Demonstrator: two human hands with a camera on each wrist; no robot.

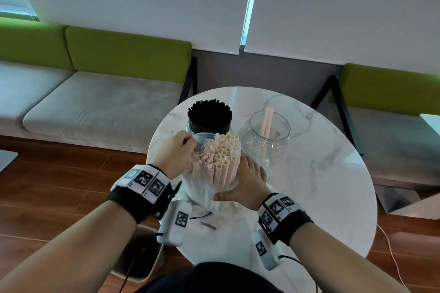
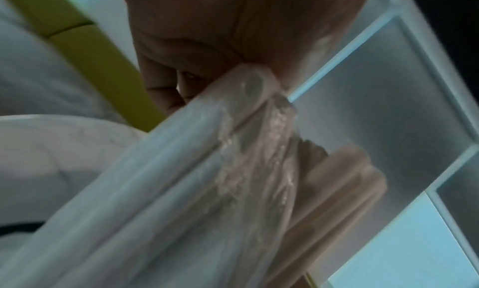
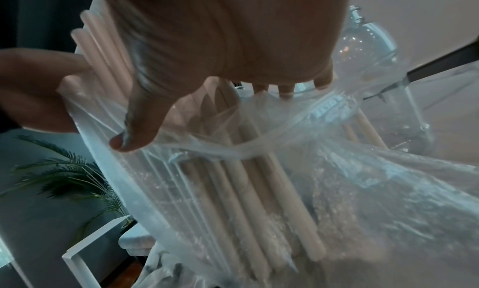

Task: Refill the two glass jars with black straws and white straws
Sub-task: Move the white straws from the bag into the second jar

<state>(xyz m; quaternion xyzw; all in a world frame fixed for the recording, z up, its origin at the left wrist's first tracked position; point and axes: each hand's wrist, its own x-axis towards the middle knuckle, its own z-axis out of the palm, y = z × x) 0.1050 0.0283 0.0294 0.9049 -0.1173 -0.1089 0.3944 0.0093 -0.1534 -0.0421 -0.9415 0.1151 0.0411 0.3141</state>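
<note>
Glass, thin plastic film and polished marble

The tabletop [image 1: 321, 173] is white marble with grey veins, polished to a gloss that mirrors the window. Both jars are clear, shiny glass: the left jar [image 1: 190, 127] carries the black straws [image 1: 209, 114], smooth and dark with a slight sheen, and the right jar [image 1: 269, 135] glints with highlights. The white straws [image 1: 221, 162] look matt and cream-toned, like paper tubes. Around them sits a plastic bag [image 3: 285, 149], thin, clear, crinkled and glossy. The bench seats [image 1: 95, 107] are soft grey cloth under matt green backrests [image 1: 128, 54]; the floor [image 1: 59, 173] is reddish, satin-finished wood planks.
</note>
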